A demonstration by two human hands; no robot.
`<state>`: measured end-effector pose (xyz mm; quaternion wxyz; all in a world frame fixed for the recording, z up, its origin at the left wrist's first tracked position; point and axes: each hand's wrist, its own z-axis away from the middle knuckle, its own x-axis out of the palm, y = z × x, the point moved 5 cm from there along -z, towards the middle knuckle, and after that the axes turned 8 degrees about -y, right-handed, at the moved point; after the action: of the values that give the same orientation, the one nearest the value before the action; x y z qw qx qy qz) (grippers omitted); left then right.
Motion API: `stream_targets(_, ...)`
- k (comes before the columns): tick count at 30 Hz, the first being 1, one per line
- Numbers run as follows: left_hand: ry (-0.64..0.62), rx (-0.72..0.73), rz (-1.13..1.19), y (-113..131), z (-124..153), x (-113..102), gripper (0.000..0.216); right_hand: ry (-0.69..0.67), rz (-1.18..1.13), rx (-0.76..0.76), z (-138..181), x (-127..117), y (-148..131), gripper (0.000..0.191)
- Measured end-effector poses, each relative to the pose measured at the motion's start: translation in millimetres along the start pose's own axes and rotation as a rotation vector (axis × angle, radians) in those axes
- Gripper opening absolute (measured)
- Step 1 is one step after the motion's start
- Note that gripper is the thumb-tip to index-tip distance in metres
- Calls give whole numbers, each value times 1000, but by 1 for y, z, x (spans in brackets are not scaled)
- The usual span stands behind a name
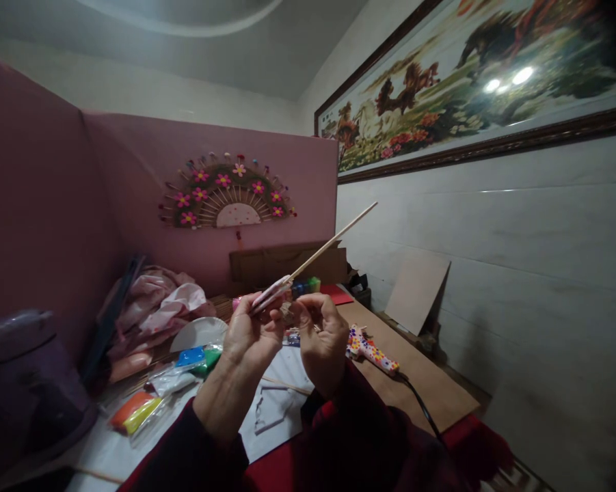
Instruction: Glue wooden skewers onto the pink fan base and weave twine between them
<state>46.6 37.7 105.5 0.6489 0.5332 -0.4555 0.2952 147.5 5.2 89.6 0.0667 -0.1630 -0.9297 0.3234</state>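
My left hand is raised in front of me, its fingers pinched on the lower end of a thin wooden stick, where a pale pinkish wrap covers the stick. The stick slants up to the right. My right hand is close beside it, fingers curled, thumb and forefinger near the wrapped end; what it pinches is too small to name. Both hands are held above the table.
On the table lie coloured clay packets, more packets, a white paper sheet, a patterned glue gun with a black cord, and brown cardboard. A pink board carries a flowered fan decoration. A dark pot stands at left.
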Motion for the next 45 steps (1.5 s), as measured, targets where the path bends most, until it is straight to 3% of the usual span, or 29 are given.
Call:
stream_targets(5,7,-6,23,-4,-2,-1,24,-13,14,25,0,1,1,8)
stream_targets(11,10,64,-65,-3,-1,-3,22,-43,109,4,0,1,0,29)
stream_targets(18,-83,270,-159,1,-7,-6,15,-169,-340,239,-2,21,16,21)
stream_targets(25,-95,300,-151,-10,-12,-13,30,-175,-361,232,-3,30,28,28)
stream_targets(28,-127,287,-141,-15,-11,-9,27,-156,-289,194,1,31,27,18)
stream_targets(32,-39,245,-154,-1,-13,-11,19,-206,-112,30,15,30,9,30)
stream_targets(37,57,332,-152,26,-16,-16,11,-26,-59,-169,29,19,-2,39)
stream_targets(39,36,349,-149,26,-15,-13,12,2,-105,-92,25,20,6,42)
stream_targets(41,16,349,-143,22,-13,-10,12,19,-226,91,18,23,19,42)
stream_targets(43,7,343,-138,19,-11,-8,13,110,-396,284,12,22,33,42)
stream_targets(45,9,354,-131,21,-11,-7,12,259,-541,363,6,14,41,44)
